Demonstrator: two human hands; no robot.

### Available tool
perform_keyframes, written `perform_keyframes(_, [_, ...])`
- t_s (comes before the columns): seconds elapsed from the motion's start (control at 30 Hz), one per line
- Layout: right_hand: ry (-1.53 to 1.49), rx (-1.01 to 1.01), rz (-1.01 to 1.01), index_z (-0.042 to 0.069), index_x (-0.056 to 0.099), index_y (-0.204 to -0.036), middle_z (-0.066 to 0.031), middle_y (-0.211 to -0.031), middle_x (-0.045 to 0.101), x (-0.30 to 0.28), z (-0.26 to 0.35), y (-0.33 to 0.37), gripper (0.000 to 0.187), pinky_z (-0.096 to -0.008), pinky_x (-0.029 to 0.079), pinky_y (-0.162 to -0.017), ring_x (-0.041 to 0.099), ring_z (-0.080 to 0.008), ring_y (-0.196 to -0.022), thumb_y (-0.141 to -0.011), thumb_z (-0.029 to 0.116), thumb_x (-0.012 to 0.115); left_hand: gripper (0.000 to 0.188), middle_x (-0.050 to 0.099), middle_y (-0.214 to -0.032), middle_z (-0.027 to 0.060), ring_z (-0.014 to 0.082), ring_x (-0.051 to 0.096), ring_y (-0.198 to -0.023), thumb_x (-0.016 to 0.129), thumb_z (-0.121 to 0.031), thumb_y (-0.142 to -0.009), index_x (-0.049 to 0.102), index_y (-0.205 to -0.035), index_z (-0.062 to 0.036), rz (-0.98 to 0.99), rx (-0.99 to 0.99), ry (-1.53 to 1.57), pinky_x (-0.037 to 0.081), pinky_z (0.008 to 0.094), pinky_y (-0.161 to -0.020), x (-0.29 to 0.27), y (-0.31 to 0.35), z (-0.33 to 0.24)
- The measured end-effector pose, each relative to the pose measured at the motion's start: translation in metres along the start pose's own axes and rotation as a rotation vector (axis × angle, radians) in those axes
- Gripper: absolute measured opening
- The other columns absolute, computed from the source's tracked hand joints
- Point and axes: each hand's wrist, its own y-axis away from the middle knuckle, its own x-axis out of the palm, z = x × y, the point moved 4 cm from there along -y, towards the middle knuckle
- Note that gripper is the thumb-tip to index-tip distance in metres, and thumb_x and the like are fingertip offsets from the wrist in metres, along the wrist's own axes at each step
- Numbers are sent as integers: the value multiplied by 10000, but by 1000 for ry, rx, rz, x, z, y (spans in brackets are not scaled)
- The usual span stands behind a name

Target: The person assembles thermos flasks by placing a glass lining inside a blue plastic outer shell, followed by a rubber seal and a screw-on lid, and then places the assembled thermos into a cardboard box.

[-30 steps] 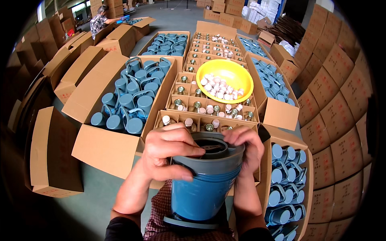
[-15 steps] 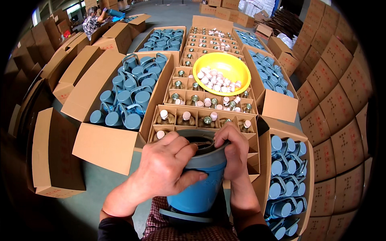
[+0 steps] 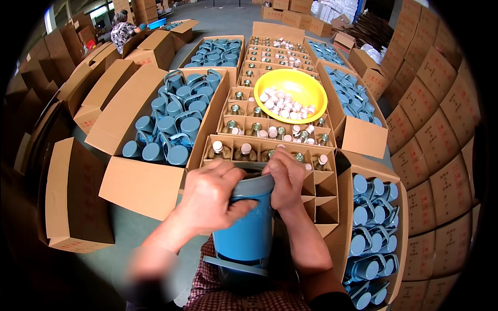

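From afar, I'm watching the left hand (image 3: 210,194) and right hand (image 3: 284,179); their fingers (image 3: 243,208) are gripping the grey-rimmed blue canister (image 3: 243,237), which is standing between the forearms.

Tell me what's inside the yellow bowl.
The bowl holds a heap of pale caps, toward its near side. Any caps buried in the heap, and the bowl's bottom beneath it, are covered.

the stacked cartons (image 3: 437,193) at right are printed in red and black; too small to read
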Motion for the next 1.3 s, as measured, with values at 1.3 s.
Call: perform_keyframes(1.3, [-779, 286, 202, -26, 562, -921, -189, -1009, 596, -14, -37, 7, 549, -361, 418, -903, 565, -268, -994, -736, 484, 647, 646, 644, -842, 152, 236, 599, -814, 625, -577, -708, 689, -847, 51, -274, -35, 947, 454, 314, -724, 25, 6, 75])
